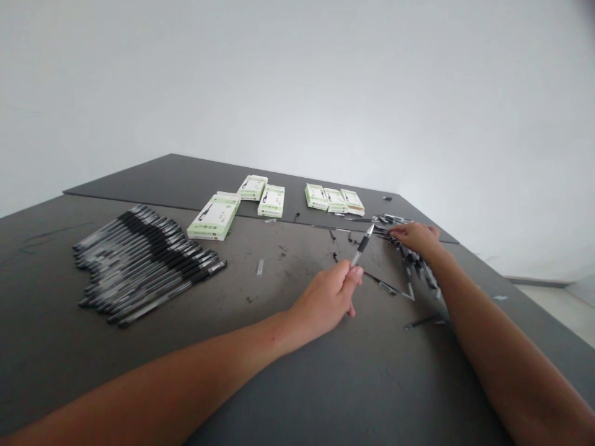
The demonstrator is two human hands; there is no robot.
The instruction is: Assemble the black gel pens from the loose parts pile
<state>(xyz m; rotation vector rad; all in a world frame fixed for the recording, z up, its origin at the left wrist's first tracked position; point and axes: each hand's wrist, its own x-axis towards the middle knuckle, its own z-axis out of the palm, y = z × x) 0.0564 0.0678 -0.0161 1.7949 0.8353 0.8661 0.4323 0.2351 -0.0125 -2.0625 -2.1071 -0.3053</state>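
Observation:
My left hand (328, 294) is closed around a pen (361, 246) with a clear barrel and black grip. Its pale pointed tip is uncapped and points up and away from me. Further right, my right hand (413, 236) reaches into a loose heap of pen parts (418, 266), fingers bent down onto them. What those fingertips touch or hold is too small to make out. On the left lies a slanting row of capped pens (153, 260), with black grips and clear barrels, side by side on the grey table (279, 384).
A larger green-and-white box (214, 217) lies beyond the pen row. Two similar boxes (271, 201) sit behind it, and three more (334, 199) stand further right. Loose black caps and clear pieces (260, 267) are scattered over the table. A white wall (297, 80) rises behind.

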